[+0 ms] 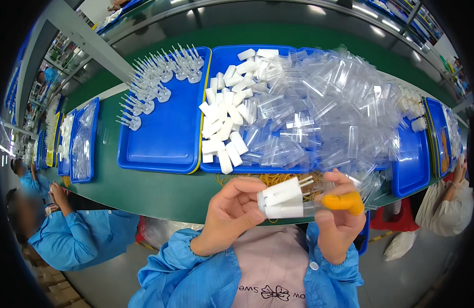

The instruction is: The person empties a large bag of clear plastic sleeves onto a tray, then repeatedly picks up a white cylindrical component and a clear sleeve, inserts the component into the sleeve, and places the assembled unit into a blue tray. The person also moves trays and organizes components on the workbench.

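In front of my chest, my left hand (231, 208) grips a clear round-based holder with white blocks (283, 200) set on it. Bare rods stick out from its upper right side. Beside it, my right hand (342, 220) pinches a clear plastic piece (310, 207) close against the lower white block; the far end of that piece is hard to make out. An orange finger cot (345, 201) covers one right finger. Past my hands, a blue tray holds loose white blocks (224, 120) and a big heap of clear plastic sleeves (329, 110).
Clear holders with upright rods (154, 82) stand in the left blue tray (160, 154). Yellow rubber bands (278, 179) lie on the green table (180, 192) behind my hands. Another blue tray (411, 164) is at right. A person in blue (82, 236) sits at left, another person (445, 205) at right.
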